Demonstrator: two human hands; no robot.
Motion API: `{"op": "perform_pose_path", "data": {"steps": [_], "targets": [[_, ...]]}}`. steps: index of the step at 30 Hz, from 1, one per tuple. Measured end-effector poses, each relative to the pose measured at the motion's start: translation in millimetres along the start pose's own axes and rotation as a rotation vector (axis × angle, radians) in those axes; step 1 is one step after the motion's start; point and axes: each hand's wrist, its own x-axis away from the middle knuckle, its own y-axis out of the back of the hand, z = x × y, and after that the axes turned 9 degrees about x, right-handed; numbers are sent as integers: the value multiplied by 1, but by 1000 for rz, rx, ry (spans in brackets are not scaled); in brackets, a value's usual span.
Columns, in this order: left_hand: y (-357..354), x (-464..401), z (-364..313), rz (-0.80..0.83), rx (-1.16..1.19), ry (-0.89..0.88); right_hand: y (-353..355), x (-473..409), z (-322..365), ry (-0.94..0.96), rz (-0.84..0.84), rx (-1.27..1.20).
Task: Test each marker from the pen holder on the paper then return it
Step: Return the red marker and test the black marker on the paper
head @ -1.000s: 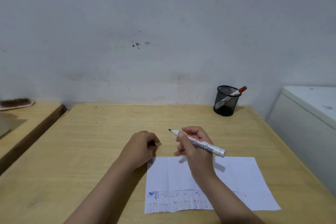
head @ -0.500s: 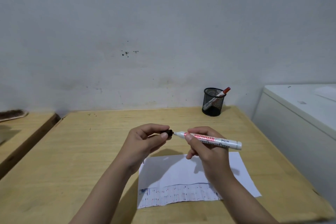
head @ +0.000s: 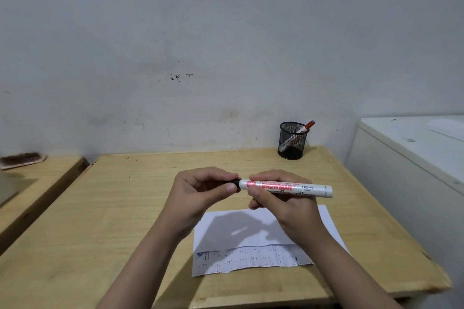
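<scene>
My right hand (head: pixel 281 203) holds a white marker (head: pixel 308 189) level above the table, its printed barrel pointing right. Around the black cap (head: pixel 235 182), which sits on the marker's left end, my left hand (head: pixel 200 193) is closed. Both hands hover over a white paper (head: pixel 251 233) with a printed strip along its near edge. A black mesh pen holder (head: pixel 292 142) stands at the table's far right, with a red-capped marker (head: pixel 307 126) leaning in it.
The wooden table (head: pixel 113 208) ends against a grey wall. A white cabinet (head: pixel 411 158) stands close on the right. A second wooden surface (head: pixel 32 183) on the left carries a brown brush (head: pixel 22 159).
A second ago the marker's tip was bare and my left hand rested low with the cap. Both hands have risen and met, and the cap now sits over the tip.
</scene>
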Motion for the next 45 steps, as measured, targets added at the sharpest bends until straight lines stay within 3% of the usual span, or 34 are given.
{"op": "perform_pose_path", "data": {"steps": [4, 8, 11, 14, 17, 19, 21, 26, 29, 39, 45], "targets": [[-2, -1, 4, -49, -20, 4, 0, -3, -8, -91, 9, -53], [-4, -12, 9, -154, -56, 22, -5, -12, -20, -448, 91, -431], [2, -21, 13, -273, -103, 2, 1, -17, -22, -604, 141, -441], [5, -24, 22, -342, -257, -10, 12, -20, -18, -424, 37, -262], [-5, -28, 29, -305, -369, -6, 22, -29, -25, -89, -73, 269], [-13, -34, 33, -273, -375, -9, 30, -36, -41, 127, -61, 653], [-19, -42, 37, -243, -379, -15, 34, -40, -57, 283, -14, 832], [-32, -68, 44, -166, -374, -27, 48, -56, -72, 376, -88, 779], [-37, -90, 56, -146, -435, -16, 68, -80, -67, 292, -207, 658], [-63, -208, 135, -70, -759, -83, 146, -180, -72, 264, -746, 496], [-69, -259, 178, -87, -868, -90, 151, -210, -113, 317, -736, 646]]}}
